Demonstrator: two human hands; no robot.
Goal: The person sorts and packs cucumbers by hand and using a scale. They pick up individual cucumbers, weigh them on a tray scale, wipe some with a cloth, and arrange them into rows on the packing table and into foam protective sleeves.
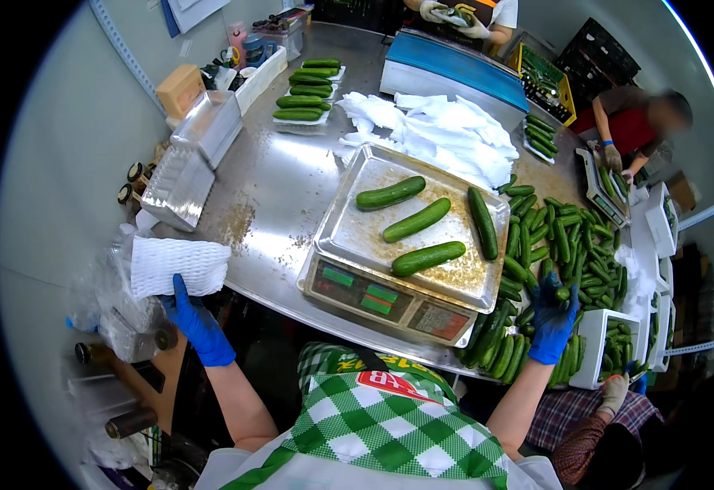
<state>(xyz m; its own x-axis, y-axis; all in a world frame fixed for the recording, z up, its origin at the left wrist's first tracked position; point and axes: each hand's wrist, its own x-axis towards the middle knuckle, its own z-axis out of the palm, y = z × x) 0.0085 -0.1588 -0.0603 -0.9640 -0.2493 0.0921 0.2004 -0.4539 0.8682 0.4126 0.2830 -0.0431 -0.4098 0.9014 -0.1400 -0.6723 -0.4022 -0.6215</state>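
My left hand (pixel 197 325), in a blue glove, grips the lower edge of a white foam net sleeve (pixel 179 263), its thumb over the front. My right hand (pixel 554 320), also gloved in blue, is at the near side of a big pile of cucumbers (pixel 568 241), its fingers curled around a cucumber (pixel 564 292) whose end shows. Between my hands a scale (pixel 390 306) stands on the steel table, with several loose cucumbers (pixel 417 220) spread over its stained metal pan.
White foam sheets (pixel 439 131) lie behind the scale. Trays of cucumbers (pixel 298 113) sit at the far left, clear trays (pixel 179 186) along the left wall. Co-workers handle cucumbers at the far side and right, one by another scale (pixel 604 192). A white box (pixel 608 347) stands at right.
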